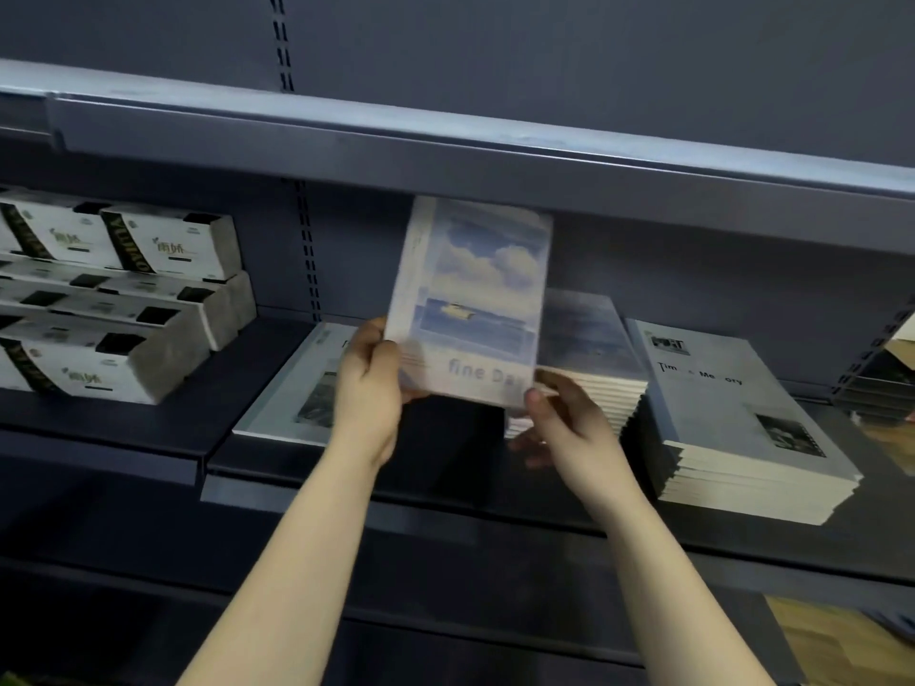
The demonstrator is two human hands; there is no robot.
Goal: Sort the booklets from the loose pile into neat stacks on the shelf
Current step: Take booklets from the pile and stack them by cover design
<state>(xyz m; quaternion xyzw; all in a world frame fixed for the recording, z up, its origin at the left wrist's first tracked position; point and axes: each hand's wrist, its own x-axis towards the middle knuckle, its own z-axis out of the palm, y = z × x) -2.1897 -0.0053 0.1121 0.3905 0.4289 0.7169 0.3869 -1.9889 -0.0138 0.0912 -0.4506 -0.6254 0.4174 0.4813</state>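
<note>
A bundle of sky-and-cloud booklets (475, 299) marked "fine Day" stands tilted upright above the dark shelf (445, 467). My left hand (369, 388) grips its lower left edge. My right hand (564, 418) pinches its lower right corner. Behind it lies a stack of similar blue booklets (594, 349). To the right sits a taller stack of grey booklets (733, 418) with a small photo on the cover. A single grey booklet (292, 393) lies flat on the left, partly hidden by my left hand.
White boxes with dark bands (119, 299) are piled on the shelf at the left. The upper shelf's front lip (445, 160) hangs just above the raised bundle. More items (886, 383) show at the far right edge.
</note>
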